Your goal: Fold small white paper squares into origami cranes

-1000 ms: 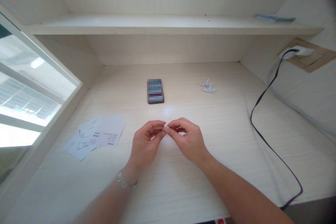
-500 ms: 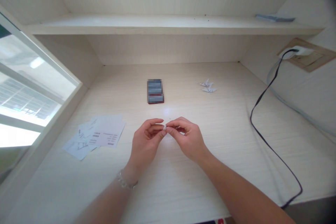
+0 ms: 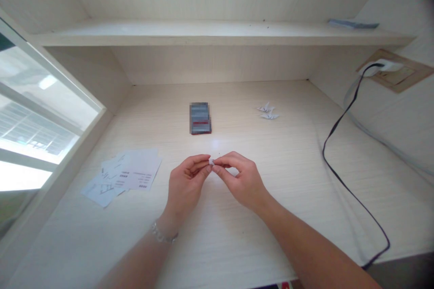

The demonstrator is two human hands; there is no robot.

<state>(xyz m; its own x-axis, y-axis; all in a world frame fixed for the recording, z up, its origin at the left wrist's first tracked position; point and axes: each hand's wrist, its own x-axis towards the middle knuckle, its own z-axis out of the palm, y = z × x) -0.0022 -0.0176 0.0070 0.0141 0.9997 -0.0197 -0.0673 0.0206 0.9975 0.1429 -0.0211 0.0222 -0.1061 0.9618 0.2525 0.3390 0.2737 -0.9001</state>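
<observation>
A tiny piece of white paper (image 3: 211, 162) is pinched between the fingertips of both hands, over the middle of the desk. My left hand (image 3: 187, 183), with a chain bracelet at the wrist, grips it from the left with thumb and fingers. From the other side my right hand (image 3: 241, 178) holds it between thumb and forefinger. Most of the paper is hidden by the fingers, so its folded shape cannot be made out. Beyond the hands to the right lie small folded paper cranes (image 3: 269, 113) with pointed tips.
Overlapping printed paper sheets (image 3: 140, 169) lie left of my hands. A dark, blurred-out rectangular object (image 3: 200, 118) rests farther back. On the right, a black cable (image 3: 339, 178) runs from a wall socket (image 3: 398, 71) to the desk's front edge. A shelf (image 3: 217, 39) spans the back.
The fingertips have shifted slightly left, and a bit more of the white paper shows between them. My left fingers are drawn closer together. Both hands still hold the paper.
</observation>
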